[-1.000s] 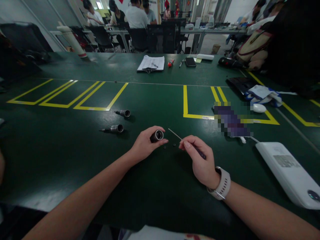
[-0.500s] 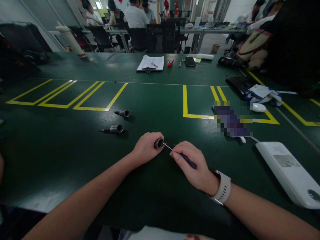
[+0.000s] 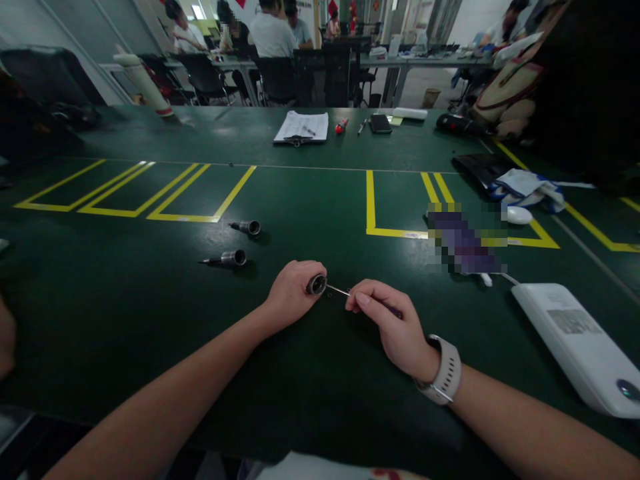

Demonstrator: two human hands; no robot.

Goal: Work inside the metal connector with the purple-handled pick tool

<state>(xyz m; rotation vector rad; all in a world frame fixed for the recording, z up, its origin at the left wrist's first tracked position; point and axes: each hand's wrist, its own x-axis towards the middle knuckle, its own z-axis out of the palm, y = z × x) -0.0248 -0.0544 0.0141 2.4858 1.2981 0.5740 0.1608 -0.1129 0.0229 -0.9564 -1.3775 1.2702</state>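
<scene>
My left hand [image 3: 296, 291] is closed around a dark metal cylinder [image 3: 317, 285], its round hollow end turned toward me. My right hand [image 3: 387, 313] pinches a thin-shafted tool [image 3: 338, 290] with a dark handle; the shaft points left and its tip is at the right edge of the cylinder's opening. Whether the tip touches the rim I cannot tell. A tiny dark ring [image 3: 329, 295] lies on the table just below the shaft. Left of my hands lie two similar hollow metal parts with thin stems, one nearer [image 3: 233, 258] and one farther [image 3: 251, 228].
The green table [image 3: 310, 220] carries yellow tape outlines. To the right are a blurred phone-like object [image 3: 463, 243], a white case [image 3: 575, 343], a cloth [image 3: 527, 190] and a white mouse-like object [image 3: 518, 215]. Farther back lies a clipboard [image 3: 303, 127]. Another person's arm [image 3: 6, 337] shows at left.
My right hand has drawn slightly to the right, and the tool's tip has moved from inside the opening to its edge. The cylinder has tilted a little in my left hand.
</scene>
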